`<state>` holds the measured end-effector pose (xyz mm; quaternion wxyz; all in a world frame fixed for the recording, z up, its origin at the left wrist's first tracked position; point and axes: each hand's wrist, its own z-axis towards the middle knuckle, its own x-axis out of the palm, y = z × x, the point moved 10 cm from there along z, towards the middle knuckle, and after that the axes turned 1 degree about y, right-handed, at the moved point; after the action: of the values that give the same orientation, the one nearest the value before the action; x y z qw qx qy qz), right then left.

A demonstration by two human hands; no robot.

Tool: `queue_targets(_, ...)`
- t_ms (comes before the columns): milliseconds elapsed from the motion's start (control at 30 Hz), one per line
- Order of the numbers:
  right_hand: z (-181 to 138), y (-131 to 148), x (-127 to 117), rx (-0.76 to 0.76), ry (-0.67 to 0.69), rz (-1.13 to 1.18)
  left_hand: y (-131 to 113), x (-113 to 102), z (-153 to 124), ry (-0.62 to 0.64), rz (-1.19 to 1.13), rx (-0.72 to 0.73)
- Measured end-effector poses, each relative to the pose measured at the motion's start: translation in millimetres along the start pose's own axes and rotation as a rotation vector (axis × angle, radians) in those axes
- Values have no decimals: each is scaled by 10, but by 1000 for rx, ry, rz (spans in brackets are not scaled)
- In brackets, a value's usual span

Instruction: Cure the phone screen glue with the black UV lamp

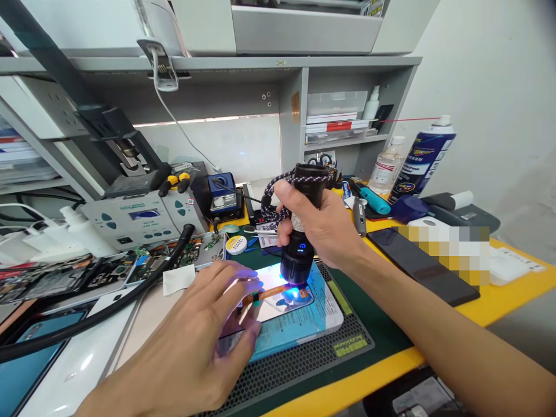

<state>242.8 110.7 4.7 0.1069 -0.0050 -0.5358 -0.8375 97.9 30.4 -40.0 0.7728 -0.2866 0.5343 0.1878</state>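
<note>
My right hand (324, 223) is wrapped round a black flashlight (298, 255) with a patterned wrist cord. Its head points down and casts blue-violet light. Beneath it lies a phone screen panel (278, 310) with an orange flex cable (273, 292) across it. The panel rests on a white and blue box (328, 310), on a dark perforated mat (304, 358). My left hand (204, 330) is beside the panel's left end, thumb and fingers apart and curved around that end. Whether its fingertips touch the panel or cable is hard to tell.
A black hose (174, 260) curves across the left side over opened devices and circuit boards. A grey control unit (143, 217) stands behind. To the right are a dark phone-like slab (423, 263), a blue spray can (423, 159) and a clear bottle (388, 165). A yellow edge (347, 376) borders the worktop.
</note>
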Motion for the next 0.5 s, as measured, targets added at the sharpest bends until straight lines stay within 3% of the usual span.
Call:
queue_targets(200,8,131,-34,-34,-31,70,17,-13,7,-2,10,-19)
queue_targets(433,0,173,-39,-69,-45,-2,211,-4,-56,51,52,-122)
queue_targets(500,-20,210,-38,-91,-52,-33,240,-60,-63,2,42,-123)
